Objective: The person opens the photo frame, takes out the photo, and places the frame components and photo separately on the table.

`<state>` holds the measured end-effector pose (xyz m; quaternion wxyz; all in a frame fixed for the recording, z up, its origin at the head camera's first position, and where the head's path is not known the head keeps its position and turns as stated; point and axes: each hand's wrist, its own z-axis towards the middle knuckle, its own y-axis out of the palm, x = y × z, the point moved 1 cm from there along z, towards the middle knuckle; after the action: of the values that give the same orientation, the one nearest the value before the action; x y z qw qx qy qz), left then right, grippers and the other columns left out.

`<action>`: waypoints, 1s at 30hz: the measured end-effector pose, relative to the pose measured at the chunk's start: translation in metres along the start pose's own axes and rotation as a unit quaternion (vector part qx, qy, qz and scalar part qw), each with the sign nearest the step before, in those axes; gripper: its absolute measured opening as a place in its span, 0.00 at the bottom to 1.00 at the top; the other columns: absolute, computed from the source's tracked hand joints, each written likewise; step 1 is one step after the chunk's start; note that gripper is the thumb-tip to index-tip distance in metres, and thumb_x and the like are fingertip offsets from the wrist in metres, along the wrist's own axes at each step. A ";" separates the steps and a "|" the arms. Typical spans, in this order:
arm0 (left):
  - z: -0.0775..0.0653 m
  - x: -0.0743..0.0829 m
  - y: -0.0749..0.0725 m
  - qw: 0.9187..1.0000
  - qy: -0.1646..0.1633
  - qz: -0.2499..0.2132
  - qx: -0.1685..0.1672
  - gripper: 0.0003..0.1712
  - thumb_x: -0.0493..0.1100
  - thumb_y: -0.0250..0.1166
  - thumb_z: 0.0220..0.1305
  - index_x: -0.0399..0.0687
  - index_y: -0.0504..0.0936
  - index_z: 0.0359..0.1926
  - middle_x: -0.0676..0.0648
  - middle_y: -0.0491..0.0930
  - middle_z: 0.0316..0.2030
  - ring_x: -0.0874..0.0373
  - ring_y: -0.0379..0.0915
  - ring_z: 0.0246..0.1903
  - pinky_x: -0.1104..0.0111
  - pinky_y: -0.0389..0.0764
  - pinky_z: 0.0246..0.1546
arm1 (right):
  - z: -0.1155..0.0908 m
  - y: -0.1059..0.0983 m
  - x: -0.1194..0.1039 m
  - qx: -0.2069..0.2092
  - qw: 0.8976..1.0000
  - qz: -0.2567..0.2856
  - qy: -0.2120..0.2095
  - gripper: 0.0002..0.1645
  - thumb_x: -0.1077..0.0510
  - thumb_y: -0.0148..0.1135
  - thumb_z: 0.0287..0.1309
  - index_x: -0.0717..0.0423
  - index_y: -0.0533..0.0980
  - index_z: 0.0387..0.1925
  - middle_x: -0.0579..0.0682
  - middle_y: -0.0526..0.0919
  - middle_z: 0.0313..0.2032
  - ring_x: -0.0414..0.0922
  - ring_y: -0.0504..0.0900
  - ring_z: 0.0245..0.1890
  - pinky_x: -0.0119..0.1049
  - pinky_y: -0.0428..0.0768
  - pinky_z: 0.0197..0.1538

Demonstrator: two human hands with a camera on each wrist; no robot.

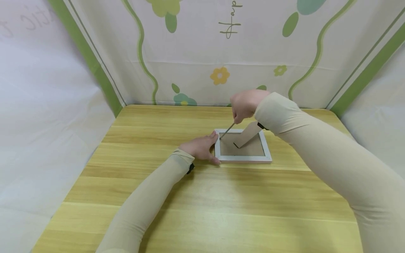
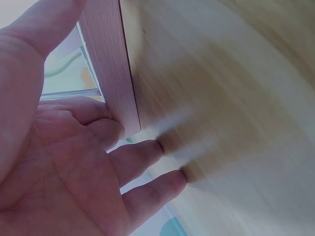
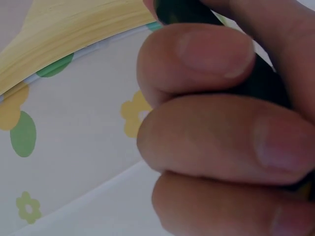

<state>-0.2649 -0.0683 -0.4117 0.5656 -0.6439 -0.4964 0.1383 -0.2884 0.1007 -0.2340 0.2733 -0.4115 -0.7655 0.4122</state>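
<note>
A white-edged picture frame (image 1: 246, 159) lies face down on the wooden table, its brown backing (image 1: 227, 149) upward. An easel leg (image 1: 248, 135) stands up from that backing at a slant. My left hand (image 1: 200, 147) holds the frame's left end, thumb at the near corner and fingers at the far one. In the left wrist view, two fingers (image 2: 152, 194) extend past the frame side (image 2: 110, 64). Above the frame, my right hand (image 1: 248, 105) grips a screwdriver (image 1: 227, 130) by its dark handle (image 3: 270, 81). The thin shaft slants down to the backing's upper left corner.
The wooden table (image 1: 205, 203) runs up to a printed fabric wall (image 1: 190, 49) at the back. White fabric with green edging hangs on both sides. Dark straps (image 1: 191, 168) show at both wrists.
</note>
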 end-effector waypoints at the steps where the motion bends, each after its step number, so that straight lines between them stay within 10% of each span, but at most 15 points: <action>1: 0.000 0.000 0.000 1.000 0.001 0.000 0.000 0.69 0.68 0.70 0.54 0.43 0.37 0.79 0.44 0.32 0.78 0.49 0.40 0.75 0.61 0.50 0.72 | 0.000 0.000 0.000 0.001 1.000 -0.001 0.001 0.14 0.54 0.61 0.64 0.46 0.81 0.21 0.41 0.71 0.20 0.38 0.61 0.19 0.35 0.65 0.28; 9: -0.002 -0.003 0.000 1.000 0.001 -0.004 -0.002 0.69 0.68 0.70 0.54 0.43 0.36 0.78 0.45 0.30 0.77 0.49 0.39 0.75 0.62 0.49 0.72 | -0.005 0.007 0.010 -0.006 0.999 0.027 -0.025 0.12 0.53 0.62 0.62 0.50 0.83 0.24 0.43 0.70 0.15 0.38 0.62 0.16 0.33 0.64 0.24; 21: -0.006 -0.008 -0.001 1.000 0.001 -0.004 -0.004 0.69 0.68 0.70 0.55 0.44 0.35 0.78 0.45 0.29 0.77 0.48 0.38 0.75 0.61 0.47 0.73 | -0.017 0.038 0.051 0.073 0.991 0.093 -0.061 0.14 0.54 0.66 0.64 0.55 0.85 0.48 0.51 0.84 0.43 0.43 0.81 0.29 0.41 0.79 0.37; 30: -0.008 -0.010 -0.002 1.000 0.003 -0.002 -0.005 0.69 0.68 0.70 0.55 0.43 0.35 0.78 0.45 0.29 0.77 0.48 0.38 0.75 0.61 0.48 0.73 | -0.016 0.061 0.066 0.115 0.983 0.121 -0.072 0.17 0.55 0.67 0.63 0.58 0.84 0.51 0.55 0.86 0.46 0.42 0.81 0.34 0.39 0.79 0.36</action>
<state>-0.2645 -0.0813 -0.4118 0.5643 -0.6457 -0.4970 0.1327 -0.2856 0.1835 -0.2722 0.2109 -0.4367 -0.6753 0.5557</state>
